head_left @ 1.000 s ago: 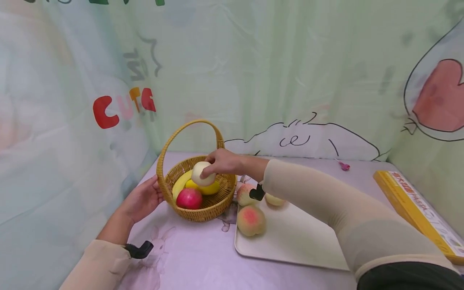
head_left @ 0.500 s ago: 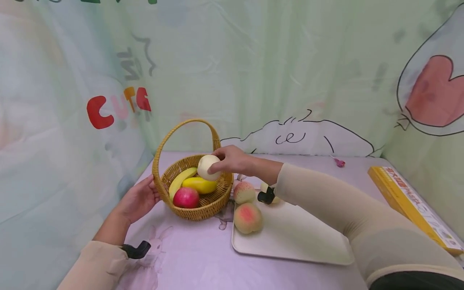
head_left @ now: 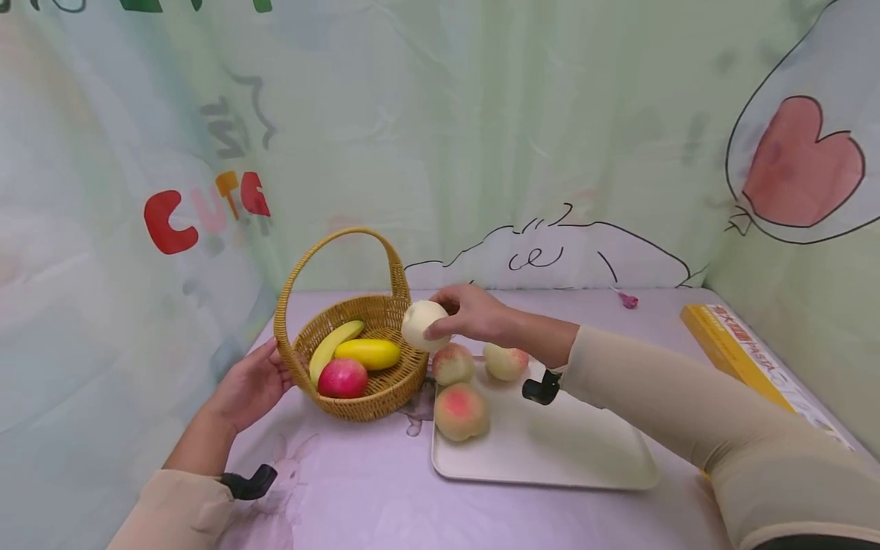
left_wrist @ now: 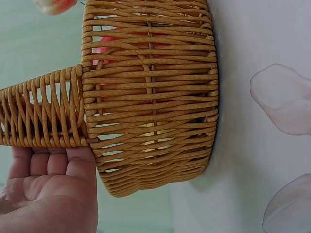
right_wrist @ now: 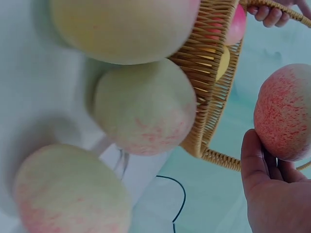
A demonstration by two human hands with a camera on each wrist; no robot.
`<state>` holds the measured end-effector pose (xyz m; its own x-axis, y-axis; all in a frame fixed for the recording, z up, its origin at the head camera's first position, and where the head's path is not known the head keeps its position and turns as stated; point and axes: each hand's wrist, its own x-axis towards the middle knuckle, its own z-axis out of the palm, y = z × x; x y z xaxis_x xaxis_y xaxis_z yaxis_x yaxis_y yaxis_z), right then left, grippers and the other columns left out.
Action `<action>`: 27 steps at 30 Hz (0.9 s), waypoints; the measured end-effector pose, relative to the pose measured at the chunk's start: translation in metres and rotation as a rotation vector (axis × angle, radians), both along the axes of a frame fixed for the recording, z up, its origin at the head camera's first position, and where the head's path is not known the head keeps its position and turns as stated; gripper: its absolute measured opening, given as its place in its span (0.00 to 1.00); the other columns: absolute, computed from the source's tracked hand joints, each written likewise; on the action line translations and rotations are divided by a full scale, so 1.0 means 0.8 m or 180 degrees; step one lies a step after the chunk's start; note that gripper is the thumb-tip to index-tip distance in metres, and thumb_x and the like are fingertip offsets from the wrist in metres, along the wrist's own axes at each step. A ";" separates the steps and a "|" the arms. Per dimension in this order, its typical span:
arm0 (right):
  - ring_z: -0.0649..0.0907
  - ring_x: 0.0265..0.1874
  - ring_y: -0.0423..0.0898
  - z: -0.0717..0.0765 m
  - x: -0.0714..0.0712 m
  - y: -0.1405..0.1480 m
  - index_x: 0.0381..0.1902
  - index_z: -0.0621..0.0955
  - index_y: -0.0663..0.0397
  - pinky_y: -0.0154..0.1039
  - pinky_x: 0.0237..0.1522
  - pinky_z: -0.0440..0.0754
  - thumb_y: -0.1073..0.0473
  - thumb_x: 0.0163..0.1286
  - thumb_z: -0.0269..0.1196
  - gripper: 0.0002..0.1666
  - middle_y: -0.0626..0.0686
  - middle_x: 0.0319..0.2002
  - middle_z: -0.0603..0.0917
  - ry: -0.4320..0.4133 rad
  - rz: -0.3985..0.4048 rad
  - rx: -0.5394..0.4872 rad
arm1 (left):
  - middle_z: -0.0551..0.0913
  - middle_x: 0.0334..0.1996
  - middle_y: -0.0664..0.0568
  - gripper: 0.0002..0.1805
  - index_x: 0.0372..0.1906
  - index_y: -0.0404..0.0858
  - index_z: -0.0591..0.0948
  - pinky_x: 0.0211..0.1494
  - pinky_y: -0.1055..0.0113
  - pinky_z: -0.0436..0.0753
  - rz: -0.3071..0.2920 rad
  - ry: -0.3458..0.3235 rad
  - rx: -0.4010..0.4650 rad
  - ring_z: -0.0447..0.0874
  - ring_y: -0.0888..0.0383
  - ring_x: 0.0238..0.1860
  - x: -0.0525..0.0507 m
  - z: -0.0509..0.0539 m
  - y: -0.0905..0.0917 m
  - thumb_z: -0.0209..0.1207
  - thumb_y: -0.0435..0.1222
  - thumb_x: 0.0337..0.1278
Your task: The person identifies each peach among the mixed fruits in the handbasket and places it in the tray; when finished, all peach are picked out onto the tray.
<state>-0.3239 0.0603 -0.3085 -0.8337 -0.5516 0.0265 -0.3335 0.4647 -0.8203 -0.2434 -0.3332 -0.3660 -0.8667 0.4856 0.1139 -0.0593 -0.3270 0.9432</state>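
My right hand (head_left: 474, 313) pinches a pale peach (head_left: 418, 325) in the air by the right rim of a wicker basket (head_left: 360, 409). Its blushed pink side shows in the right wrist view. My left hand (head_left: 249, 386) is at the basket's left side, its fingers hooked behind the base of the handle (left_wrist: 41, 109); its thumb is not clearly seen. Inside the basket lie a banana (head_left: 333, 347), a yellow oblong fruit (head_left: 371, 354) and a red round fruit (head_left: 342, 378). Three more peaches, one of them blushed on top (head_left: 462, 412), sit to the basket's right.
A cream tray (head_left: 550, 451) under the peaches lies right of the basket. A yellow box (head_left: 715, 336) lies at the right edge of the table, with a small pink object (head_left: 627, 299) farther back. Printed curtains (head_left: 481, 153) enclose the table.
My right hand has carried the peach from above the basket's inside to its right rim. The left hand has stayed at the handle. The head view has turned slightly right.
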 end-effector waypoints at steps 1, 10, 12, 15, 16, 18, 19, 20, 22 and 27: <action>0.83 0.48 0.48 -0.001 0.003 0.005 0.56 0.83 0.53 0.43 0.55 0.80 0.51 0.57 0.75 0.29 0.51 0.48 0.88 -0.0010 -0.0015 -0.0017 | 0.88 0.47 0.54 0.22 0.56 0.46 0.77 0.61 0.68 0.81 -0.0017 0.0022 0.0007 0.84 0.58 0.52 0.000 0.000 0.000 0.31 0.45 0.86; 0.83 0.46 0.47 -0.016 0.034 0.047 0.56 0.83 0.57 0.40 0.52 0.81 0.53 0.56 0.76 0.30 0.52 0.47 0.87 -0.0043 -0.0145 -0.0075 | 0.88 0.49 0.54 0.24 0.57 0.46 0.77 0.61 0.68 0.80 -0.0158 0.0066 0.0066 0.84 0.58 0.53 0.002 -0.001 0.000 0.28 0.44 0.86; 0.83 0.46 0.46 -0.021 0.041 0.058 0.56 0.83 0.57 0.40 0.52 0.81 0.53 0.56 0.75 0.30 0.52 0.47 0.87 -0.0042 -0.0196 -0.0049 | 0.89 0.49 0.54 0.25 0.57 0.46 0.78 0.61 0.68 0.80 -0.0159 0.0080 0.0040 0.85 0.59 0.53 0.003 0.000 0.000 0.28 0.44 0.86; 0.82 0.46 0.47 -0.030 0.050 0.074 0.56 0.83 0.58 0.40 0.51 0.80 0.53 0.57 0.75 0.30 0.52 0.46 0.87 -0.0081 -0.0283 -0.0031 | 0.89 0.49 0.55 0.25 0.57 0.46 0.78 0.60 0.68 0.80 -0.0135 0.0086 0.0022 0.85 0.59 0.53 0.005 0.000 -0.001 0.28 0.44 0.86; 0.82 0.46 0.47 -0.034 0.052 0.080 0.56 0.82 0.58 0.40 0.50 0.80 0.53 0.57 0.75 0.30 0.52 0.46 0.87 -0.0100 -0.0321 -0.0029 | 0.89 0.49 0.55 0.25 0.58 0.47 0.78 0.61 0.68 0.80 -0.0139 0.0083 0.0029 0.85 0.59 0.53 0.005 0.000 -0.001 0.28 0.44 0.86; 0.82 0.46 0.48 -0.041 0.058 0.091 0.57 0.82 0.59 0.40 0.50 0.81 0.52 0.57 0.76 0.31 0.53 0.47 0.86 -0.0131 -0.0384 -0.0027 | 0.89 0.50 0.55 0.24 0.58 0.47 0.77 0.61 0.68 0.80 -0.0148 0.0085 0.0040 0.85 0.59 0.53 0.005 -0.001 -0.002 0.28 0.44 0.86; 0.82 0.47 0.48 -0.045 0.060 0.096 0.58 0.82 0.59 0.39 0.50 0.81 0.52 0.58 0.76 0.32 0.53 0.47 0.86 -0.0144 -0.0413 -0.0028 | 0.88 0.50 0.55 0.25 0.58 0.47 0.77 0.61 0.68 0.80 -0.0158 0.0088 0.0053 0.85 0.59 0.53 0.006 -0.001 -0.003 0.27 0.44 0.86; 0.82 0.47 0.48 -0.049 0.063 0.101 0.59 0.81 0.60 0.39 0.49 0.81 0.52 0.58 0.75 0.33 0.54 0.48 0.86 -0.0151 -0.0441 -0.0025 | 0.89 0.50 0.55 0.25 0.58 0.47 0.77 0.60 0.68 0.80 -0.0159 0.0090 0.0054 0.85 0.59 0.53 0.006 -0.002 -0.004 0.27 0.44 0.86; 0.82 0.47 0.48 -0.055 0.069 0.110 0.60 0.80 0.61 0.39 0.49 0.82 0.52 0.59 0.75 0.34 0.55 0.49 0.86 -0.0171 -0.0515 -0.0014 | 0.89 0.50 0.54 0.25 0.58 0.47 0.77 0.60 0.68 0.80 -0.0185 0.0086 0.0098 0.84 0.58 0.53 0.005 -0.002 -0.004 0.27 0.44 0.86; 0.82 0.48 0.49 -0.068 0.085 0.128 0.62 0.79 0.63 0.40 0.49 0.82 0.51 0.58 0.76 0.38 0.55 0.50 0.86 -0.0282 -0.0734 0.0158 | 0.89 0.50 0.53 0.24 0.58 0.46 0.77 0.61 0.69 0.80 -0.0224 0.0086 0.0145 0.85 0.58 0.54 0.003 -0.003 -0.003 0.29 0.44 0.86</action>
<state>-0.2560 0.1625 -0.3630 -0.9355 -0.3454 -0.0746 -0.1419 0.5606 -0.8158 -0.2411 -0.3360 -0.3683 -0.8269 0.5391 0.1602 -0.0583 -0.3655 0.9290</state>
